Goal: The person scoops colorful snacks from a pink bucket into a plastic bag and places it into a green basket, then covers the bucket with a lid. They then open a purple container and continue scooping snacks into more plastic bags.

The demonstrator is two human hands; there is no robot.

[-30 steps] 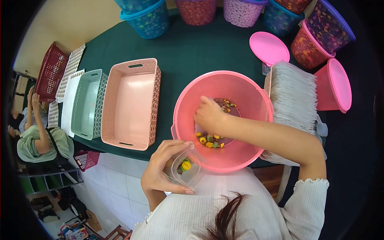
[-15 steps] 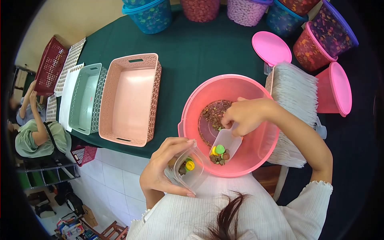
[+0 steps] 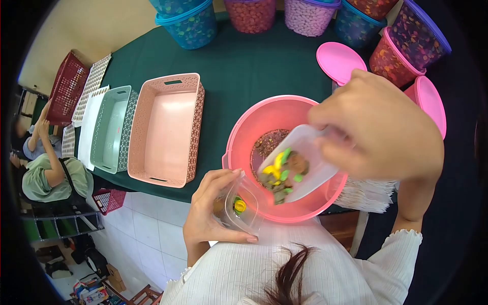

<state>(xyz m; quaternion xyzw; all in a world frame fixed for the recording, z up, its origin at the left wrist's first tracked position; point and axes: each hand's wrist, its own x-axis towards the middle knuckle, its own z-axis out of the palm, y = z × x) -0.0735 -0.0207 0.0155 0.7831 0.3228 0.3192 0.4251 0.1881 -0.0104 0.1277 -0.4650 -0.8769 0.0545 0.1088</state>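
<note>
My left hand [image 3: 201,216] is wrapped around a small clear plastic container [image 3: 249,213], which is tilted and has yellow and brown pieces inside. In my right hand [image 3: 386,122], slightly smeared by motion, is a translucent white scoop [image 3: 314,179]. Brown, yellow and green pieces [image 3: 284,173] lie in the scoop, whose front end is close to the container's mouth. Below the scoop stands a pink tub [image 3: 245,119] with small brown bits [image 3: 269,142] on its bottom. My right hand partly covers the tub's right side.
Left of the tub are a peach basket [image 3: 160,137] and a mint-green basket [image 3: 112,127]. Filled tubs, such as a blue one [image 3: 190,28], line the back. A pink lid [image 3: 338,58] and a stack of clear bags [image 3: 368,195] are at right. Another person [image 3: 56,175] holds a maroon basket [image 3: 66,91].
My right hand has lifted the loaded scoop up out of the tub, toward the camera. My left hand still grips the clear container and has shifted only slightly.
</note>
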